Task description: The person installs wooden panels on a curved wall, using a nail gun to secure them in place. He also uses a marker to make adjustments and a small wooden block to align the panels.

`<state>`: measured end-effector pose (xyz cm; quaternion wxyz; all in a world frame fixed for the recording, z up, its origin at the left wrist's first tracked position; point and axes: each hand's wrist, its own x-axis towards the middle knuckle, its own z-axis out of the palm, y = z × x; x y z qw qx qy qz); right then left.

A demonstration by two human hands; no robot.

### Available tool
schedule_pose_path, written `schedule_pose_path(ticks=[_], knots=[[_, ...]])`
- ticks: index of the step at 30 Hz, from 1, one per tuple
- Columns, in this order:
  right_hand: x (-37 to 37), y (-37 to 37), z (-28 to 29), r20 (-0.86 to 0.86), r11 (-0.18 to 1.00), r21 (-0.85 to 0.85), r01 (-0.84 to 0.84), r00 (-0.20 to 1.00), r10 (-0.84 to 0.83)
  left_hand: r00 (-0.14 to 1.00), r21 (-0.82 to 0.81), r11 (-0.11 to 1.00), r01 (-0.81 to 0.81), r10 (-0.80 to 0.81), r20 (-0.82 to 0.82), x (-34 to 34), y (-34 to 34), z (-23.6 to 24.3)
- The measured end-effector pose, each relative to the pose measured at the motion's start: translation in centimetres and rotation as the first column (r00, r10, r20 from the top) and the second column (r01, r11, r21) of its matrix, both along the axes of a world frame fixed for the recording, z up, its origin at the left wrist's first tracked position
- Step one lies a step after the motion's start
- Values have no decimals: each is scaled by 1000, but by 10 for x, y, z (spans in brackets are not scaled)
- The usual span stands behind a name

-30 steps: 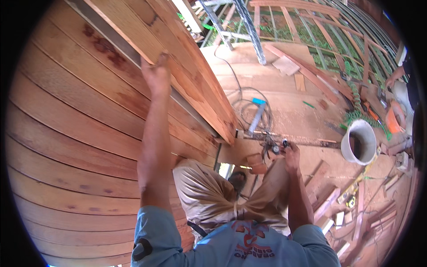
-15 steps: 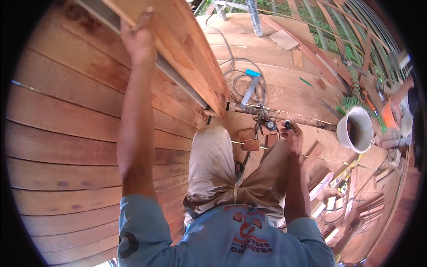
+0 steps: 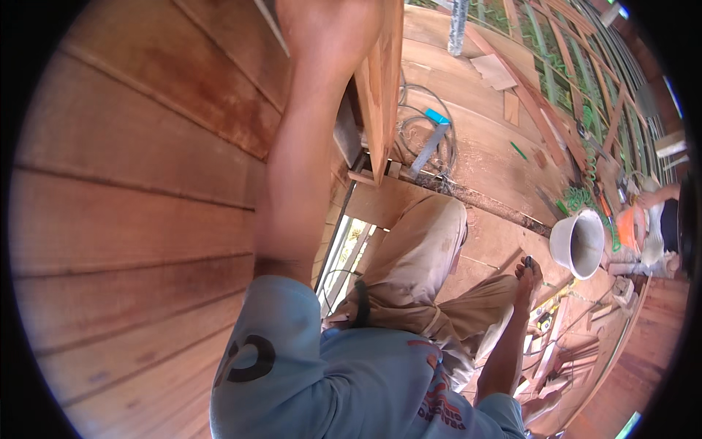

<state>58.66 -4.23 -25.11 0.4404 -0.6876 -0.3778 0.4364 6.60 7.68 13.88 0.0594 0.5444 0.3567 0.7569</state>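
Note:
My left arm stretches up along the reddish plank wall (image 3: 131,219) to the top edge. There the blurred back of my left hand (image 3: 333,29) shows beside an upright wooden board (image 3: 382,95), its fingers out of sight, so I cannot tell its grip or whether it touches the board. The board's lower end is by a small wood strip (image 3: 362,177). My right hand (image 3: 528,278) is low beside my right knee, closed around a small dark object (image 3: 529,260) whose kind I cannot make out.
A white bucket (image 3: 578,245) stands right of my right hand. Beyond my knees lie a try square with a blue handle (image 3: 437,117) and a coiled cable (image 3: 409,91). Wood offcuts and a tape measure (image 3: 545,320) lie at right. Another person's hand (image 3: 651,197) is near an orange thing (image 3: 627,227).
My body and view have shifted toward the plank wall. My left hand has risen to the top edge, and the board now looks steeper. My right hand has moved right and lower, keeping the small dark object.

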Motion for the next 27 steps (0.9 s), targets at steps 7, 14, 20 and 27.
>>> schedule_pose_path(ticks=[7, 14, 20, 27], knots=[[-3, -37, 34, -29, 944, 291, 158, 987, -156, 577, 361, 839, -407, 543, -610, -44, 15, -22], [-33, -69, 124, 127, 947, 270, 174, 969, -214, 519, 576, 743, -342, 660, -543, -74, 33, -53], [-45, -75, 181, 60, 884, 336, 326, 929, -366, 557, 369, 853, -370, 522, -647, -104, 51, -103], [-22, -63, 188, 208, 866, 312, 392, 861, -464, 641, 183, 920, -347, 376, -669, -98, 63, -142]])
